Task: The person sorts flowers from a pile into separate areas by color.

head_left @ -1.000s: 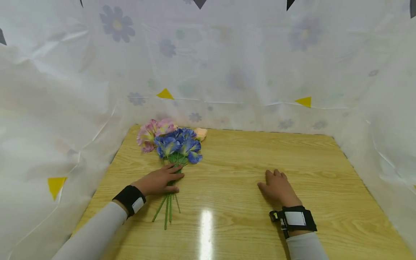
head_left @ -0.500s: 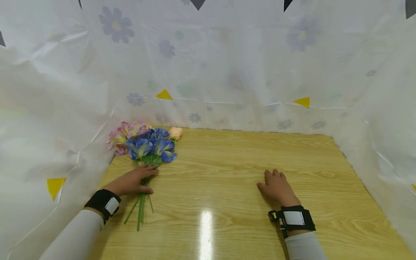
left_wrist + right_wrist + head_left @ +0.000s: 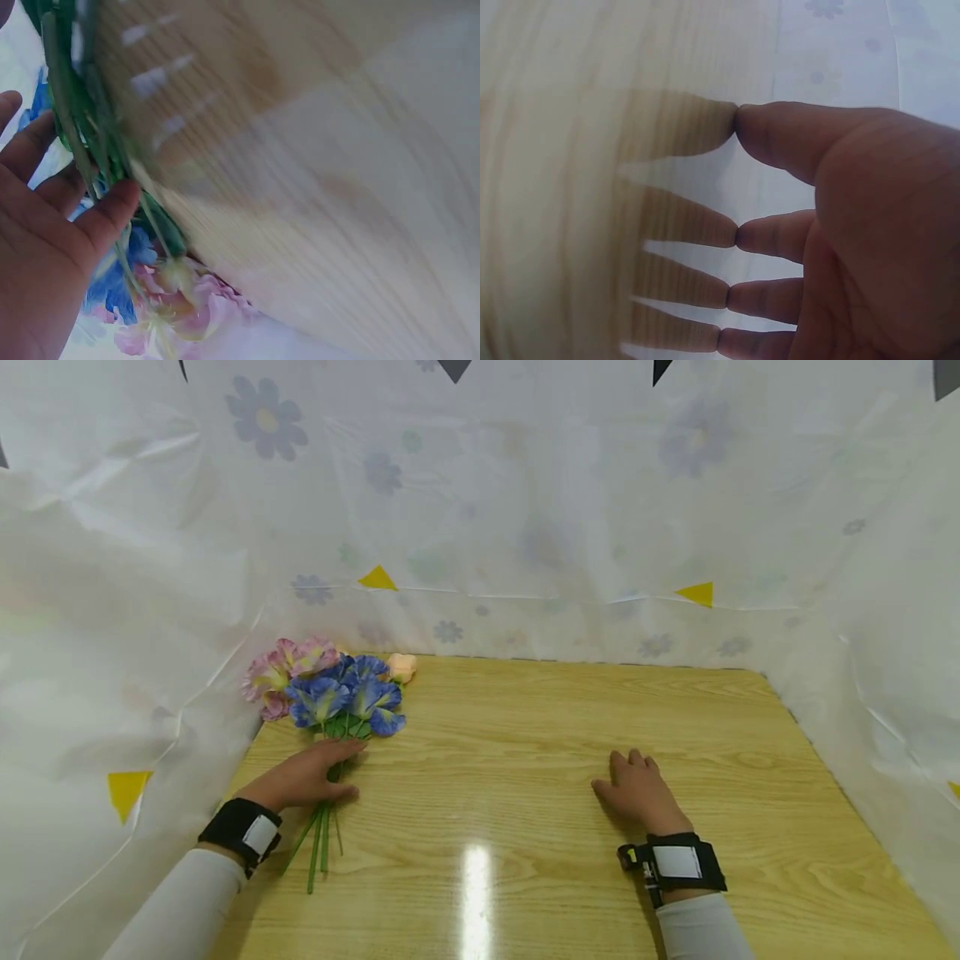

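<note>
A: What state did you find the hands in?

B: From my remote station I found the left hand laid over the stems, thumb apart from the fingers and no pinch evident. The right hand stood well apart, its fingers spread, their tips on the table.

A: Your finding on handling?

B: I judged that light, even pressure across all the stems served best, as a single pressed stem might have rolled or twisted the rest. In my view, any lift-off needed to be straight up, with no finger hooked between stems.

A: Position and materials?

B: I noted the bouquet at the table's left, blooms near the far edge. The stems were thin and green, fanned at the ends. Ruffled blue blooms sat between frilled pink blooms and a compact peach flower. The petals looked like fabric; I could not confirm it. The tabletop was glossy wood grain, mirroring the right fingers. Beyond hung creased, flower-printed sheeting bearing yellow triangles.
</note>
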`<move>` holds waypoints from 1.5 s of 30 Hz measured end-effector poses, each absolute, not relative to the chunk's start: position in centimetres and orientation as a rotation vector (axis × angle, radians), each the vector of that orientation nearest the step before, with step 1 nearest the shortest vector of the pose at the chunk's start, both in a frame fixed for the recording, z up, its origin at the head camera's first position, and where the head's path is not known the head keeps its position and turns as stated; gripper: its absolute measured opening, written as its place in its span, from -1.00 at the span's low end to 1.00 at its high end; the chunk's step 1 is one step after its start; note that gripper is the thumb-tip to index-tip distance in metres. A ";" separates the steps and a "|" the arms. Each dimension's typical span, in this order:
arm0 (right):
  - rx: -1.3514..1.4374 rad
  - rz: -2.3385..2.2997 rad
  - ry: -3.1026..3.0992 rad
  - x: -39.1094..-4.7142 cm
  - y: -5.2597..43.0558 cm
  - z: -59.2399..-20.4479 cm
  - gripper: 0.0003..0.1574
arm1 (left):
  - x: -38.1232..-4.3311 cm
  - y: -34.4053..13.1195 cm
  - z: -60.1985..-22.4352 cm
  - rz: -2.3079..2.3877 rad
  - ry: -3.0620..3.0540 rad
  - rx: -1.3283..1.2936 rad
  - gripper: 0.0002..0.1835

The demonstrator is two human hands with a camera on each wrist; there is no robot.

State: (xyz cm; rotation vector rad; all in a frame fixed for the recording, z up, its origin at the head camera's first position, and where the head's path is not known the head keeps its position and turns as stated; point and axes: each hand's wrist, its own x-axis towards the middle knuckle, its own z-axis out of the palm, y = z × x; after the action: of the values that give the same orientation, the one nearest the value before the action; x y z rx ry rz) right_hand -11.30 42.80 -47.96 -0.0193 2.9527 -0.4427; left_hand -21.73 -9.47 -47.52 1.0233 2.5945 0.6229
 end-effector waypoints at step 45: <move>-0.004 -0.726 3.017 -11.0 43.1 -48.2 -0.26 | -19.7 -4.0 -42.3 1.450 3.019 0.052 -0.59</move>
State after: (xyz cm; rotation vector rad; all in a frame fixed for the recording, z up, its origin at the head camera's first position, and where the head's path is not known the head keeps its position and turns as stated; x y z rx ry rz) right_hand -10.96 43.11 -48.22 -0.0037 3.0172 -0.7256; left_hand -19.74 -4.04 -42.34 0.0520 3.0192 1.4500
